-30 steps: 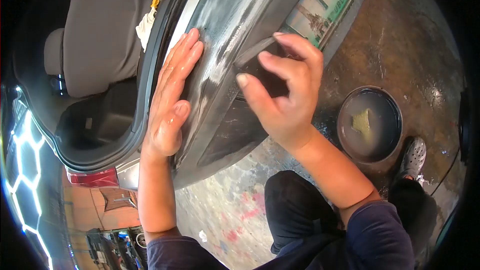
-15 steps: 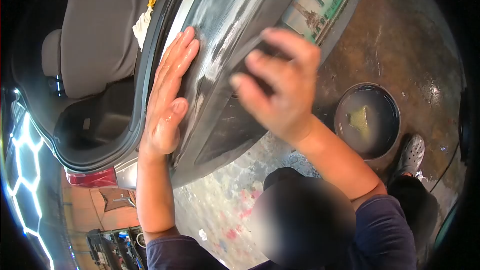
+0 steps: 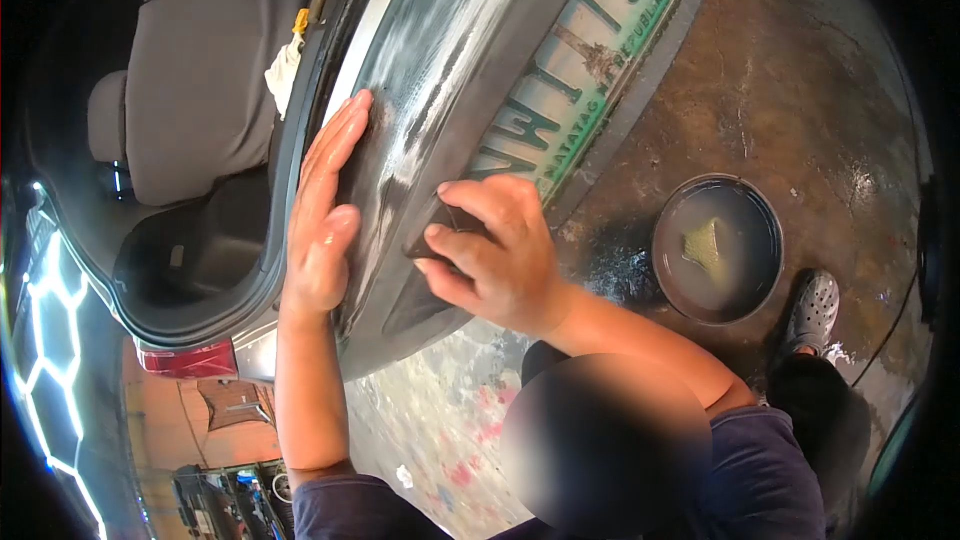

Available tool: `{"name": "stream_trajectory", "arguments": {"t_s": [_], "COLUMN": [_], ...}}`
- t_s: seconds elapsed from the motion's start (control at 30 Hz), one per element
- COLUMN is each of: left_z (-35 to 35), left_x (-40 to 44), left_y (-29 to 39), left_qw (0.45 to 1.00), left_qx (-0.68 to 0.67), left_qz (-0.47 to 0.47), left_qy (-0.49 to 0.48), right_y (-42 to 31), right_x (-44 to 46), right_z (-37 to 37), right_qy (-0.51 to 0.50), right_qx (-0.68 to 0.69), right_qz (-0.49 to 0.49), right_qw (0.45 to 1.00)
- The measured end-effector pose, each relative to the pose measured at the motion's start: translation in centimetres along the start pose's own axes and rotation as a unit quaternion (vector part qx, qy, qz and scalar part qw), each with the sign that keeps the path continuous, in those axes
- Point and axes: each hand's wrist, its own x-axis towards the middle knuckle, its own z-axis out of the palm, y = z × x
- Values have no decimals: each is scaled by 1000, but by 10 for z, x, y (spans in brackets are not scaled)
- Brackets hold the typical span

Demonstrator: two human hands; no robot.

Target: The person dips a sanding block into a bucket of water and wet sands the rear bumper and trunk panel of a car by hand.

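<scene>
The car's rear bumper (image 3: 400,140) is wet and grey, with pale smeared patches along its top. My left hand (image 3: 322,210) lies along its upper edge, beside the trunk opening, with wet fingers stretched out. Lower on the same panel, my right hand (image 3: 505,255) has its fingers bent round a dark, thin piece of sandpaper (image 3: 466,223), pressed to the surface. The fingers hide most of that sheet. Just above the right hand is the licence plate (image 3: 575,80).
On the wet floor stands a round basin (image 3: 718,322) of cloudy water with a yellowish sponge (image 3: 703,243) in it. A foot in a grey clog (image 3: 815,310) is close by. A white cloth (image 3: 284,75) hangs at the trunk edge above the red tail light (image 3: 188,358).
My right hand has moved down and left along the bumper with the sandpaper, uncovering more of the plate. My left hand has slid slightly down the edge.
</scene>
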Motion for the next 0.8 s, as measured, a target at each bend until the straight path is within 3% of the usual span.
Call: {"name": "stream_trajectory", "arguments": {"t_s": [0.03, 0.13, 0.27, 0.33, 0.5, 0.63, 0.8], "left_z": [-1, 7, 18, 11, -15, -24, -6], "left_x": [1, 23, 54, 42, -38, -87, -106], "left_y": [3, 19, 35, 27, 30, 35, 54], "left_qw": [1000, 981, 967, 965, 953, 939, 936], "left_qx": [16, 195, 252, 261, 279, 287, 318], "left_qz": [-4, -14, -2, 4, -104, -182, -149], "left_qy": [3, 22, 24, 5, -47, -48, 22], "right_y": [4, 17, 38, 33, 25, 16, -9], "right_x": [4, 33, 77, 95, 123, 150, 176], "right_z": [-9, -43, -84, -97, -118, -132, -157], "right_qy": [-10, 91, 239, 294, 401, 430, 439], "right_qx": [-7, -54, -49, 33, 160, 180, 224], "right_qz": [-1, 27, 49, 55, 84, 145, 151], "right_qw": [1000, 994, 968, 954, 898, 873, 857]}}
